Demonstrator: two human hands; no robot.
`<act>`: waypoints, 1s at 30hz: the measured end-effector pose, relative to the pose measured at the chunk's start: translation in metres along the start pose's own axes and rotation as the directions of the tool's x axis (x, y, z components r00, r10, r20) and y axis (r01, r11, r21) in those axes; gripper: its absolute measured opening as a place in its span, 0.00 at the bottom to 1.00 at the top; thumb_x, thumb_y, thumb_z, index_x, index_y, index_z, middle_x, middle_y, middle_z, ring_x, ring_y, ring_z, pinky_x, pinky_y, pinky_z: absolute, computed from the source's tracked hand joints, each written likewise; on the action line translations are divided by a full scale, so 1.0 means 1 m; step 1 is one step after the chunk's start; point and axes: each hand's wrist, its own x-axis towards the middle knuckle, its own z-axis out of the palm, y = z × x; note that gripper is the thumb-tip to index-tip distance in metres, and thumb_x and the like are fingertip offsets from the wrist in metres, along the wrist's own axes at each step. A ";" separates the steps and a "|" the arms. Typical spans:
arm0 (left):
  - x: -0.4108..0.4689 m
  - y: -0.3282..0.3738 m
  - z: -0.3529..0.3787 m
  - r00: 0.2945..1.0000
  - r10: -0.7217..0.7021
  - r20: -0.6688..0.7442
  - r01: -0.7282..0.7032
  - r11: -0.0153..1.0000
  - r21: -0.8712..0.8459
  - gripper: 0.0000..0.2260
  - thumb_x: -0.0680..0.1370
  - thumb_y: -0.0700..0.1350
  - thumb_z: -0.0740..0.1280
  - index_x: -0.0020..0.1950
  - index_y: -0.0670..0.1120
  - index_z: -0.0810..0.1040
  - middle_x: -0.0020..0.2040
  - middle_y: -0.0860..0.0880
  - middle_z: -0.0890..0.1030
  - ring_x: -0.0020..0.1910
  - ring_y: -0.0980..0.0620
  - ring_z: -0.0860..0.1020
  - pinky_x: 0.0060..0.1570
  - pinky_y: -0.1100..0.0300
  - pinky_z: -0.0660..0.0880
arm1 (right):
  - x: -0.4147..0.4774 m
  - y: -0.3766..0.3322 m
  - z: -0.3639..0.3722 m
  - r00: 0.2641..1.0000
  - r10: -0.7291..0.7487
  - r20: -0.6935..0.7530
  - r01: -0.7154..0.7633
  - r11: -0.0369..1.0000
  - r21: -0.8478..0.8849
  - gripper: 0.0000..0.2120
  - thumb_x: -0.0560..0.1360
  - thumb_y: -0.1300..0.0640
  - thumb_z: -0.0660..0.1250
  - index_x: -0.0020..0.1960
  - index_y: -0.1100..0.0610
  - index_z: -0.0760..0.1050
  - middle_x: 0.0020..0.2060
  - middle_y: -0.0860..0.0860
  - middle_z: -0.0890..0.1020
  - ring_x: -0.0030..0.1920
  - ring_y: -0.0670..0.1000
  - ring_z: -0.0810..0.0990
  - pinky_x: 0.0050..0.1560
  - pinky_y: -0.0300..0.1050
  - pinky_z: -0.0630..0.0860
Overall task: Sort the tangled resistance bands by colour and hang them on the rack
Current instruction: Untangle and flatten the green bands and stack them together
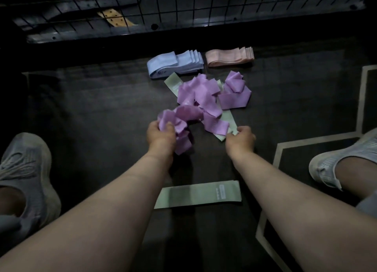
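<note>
A tangled heap of purple bands [206,97] lies on the dark floor in the middle. My left hand [161,136] is shut on a bunch of purple bands [175,122] at the heap's near left. My right hand [241,138] pinches the near end of a green band [229,122] that runs under the heap; its far end [173,82] shows at the upper left. Another green band [197,194] lies flat between my forearms. A neat stack of blue bands [175,64] and a stack of peach bands [229,57] sit beyond the heap.
A black wire-grid rack [183,8] stands at the far edge, with tan perforated pieces [114,18] behind it. My grey shoe [24,173] is at the left, my white shoe [342,159] at the right. Pale floor lines [306,142] run on the right.
</note>
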 end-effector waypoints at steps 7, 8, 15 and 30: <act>0.015 -0.005 -0.011 0.999 0.003 0.052 -0.025 0.901 0.433 0.26 0.79 0.53 0.67 0.75 0.51 0.68 0.72 0.41 0.67 0.68 0.39 0.72 0.69 0.48 0.71 | 0.005 0.004 0.018 0.984 -0.031 0.174 0.060 0.985 -0.164 0.16 0.74 0.54 0.73 0.60 0.53 0.73 0.63 0.62 0.72 0.59 0.64 0.77 0.64 0.48 0.73; 0.012 -0.006 -0.012 0.999 0.006 0.053 -0.031 0.878 0.477 0.28 0.79 0.54 0.66 0.78 0.53 0.64 0.74 0.42 0.64 0.70 0.38 0.69 0.71 0.49 0.68 | 0.003 0.002 0.021 0.988 -0.031 0.153 0.055 0.987 -0.152 0.11 0.75 0.56 0.71 0.55 0.54 0.74 0.62 0.62 0.73 0.57 0.63 0.78 0.62 0.47 0.73; -0.017 0.001 -0.021 0.995 0.000 0.096 -0.051 0.850 0.524 0.30 0.78 0.49 0.65 0.80 0.56 0.60 0.79 0.46 0.53 0.76 0.39 0.60 0.75 0.50 0.61 | -0.001 -0.004 0.028 0.938 0.140 0.317 -0.205 0.962 0.181 0.11 0.75 0.60 0.66 0.56 0.62 0.75 0.44 0.59 0.80 0.40 0.57 0.81 0.41 0.48 0.82; -0.073 0.037 -0.041 0.895 0.105 0.433 -0.270 0.901 0.339 0.22 0.79 0.39 0.63 0.73 0.50 0.72 0.64 0.46 0.76 0.58 0.50 0.77 0.55 0.64 0.74 | -0.066 -0.088 -0.031 0.974 -0.217 0.058 0.170 0.882 0.439 0.04 0.74 0.55 0.61 0.48 0.50 0.73 0.43 0.52 0.79 0.46 0.59 0.79 0.54 0.53 0.78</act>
